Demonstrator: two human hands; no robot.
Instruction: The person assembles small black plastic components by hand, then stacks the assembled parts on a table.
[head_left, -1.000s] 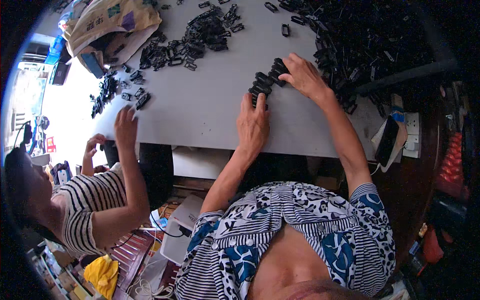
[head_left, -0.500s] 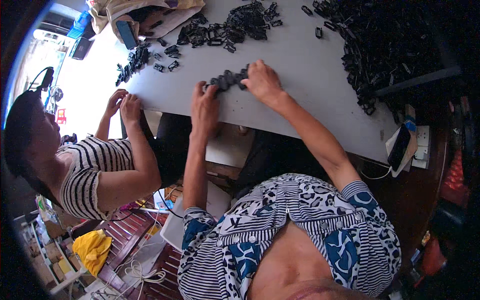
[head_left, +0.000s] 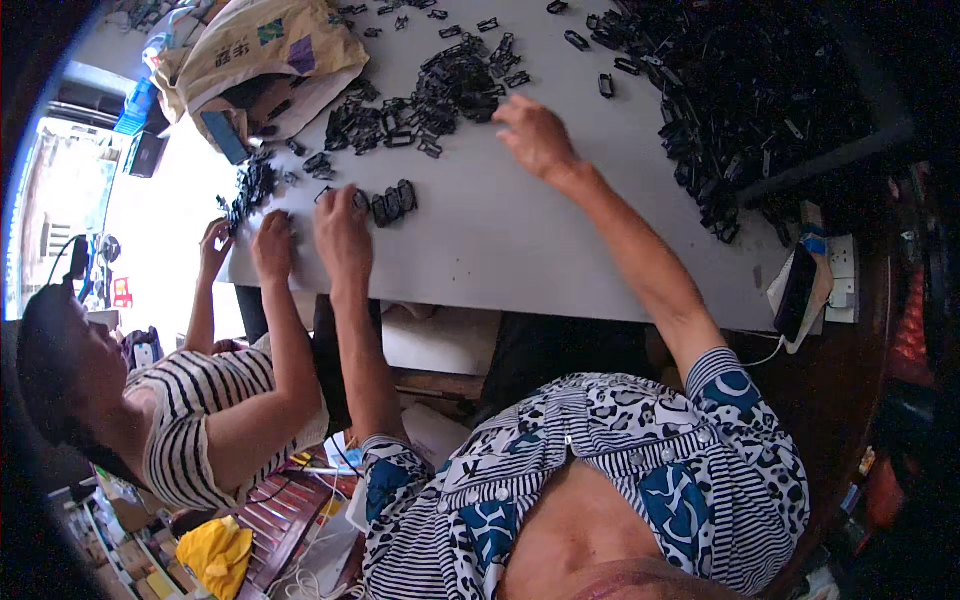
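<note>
My left hand (head_left: 345, 238) is over the table with its fingers curled at the left end of a short row of black plastic frames (head_left: 393, 203). Those frames stand on edge side by side, and the fingers partly cover the leftmost ones. To the right and farther back, my right hand (head_left: 538, 142) hovers beside a loose heap of black frames (head_left: 455, 85). Its fingers are loosely bent and apart, and no frame shows in them.
A large dark pile of frames (head_left: 740, 110) covers the table's right side. At left, a co-worker in a striped top (head_left: 215, 400) works by a small heap (head_left: 252, 185). A printed sack (head_left: 270, 55) lies at the back left; a phone (head_left: 797, 290) leans at the right edge.
The row of frames, earlier between both my hands, is now farther left at my left hand. My right hand has left it and moved slightly back. The co-worker's hands have spread apart.
</note>
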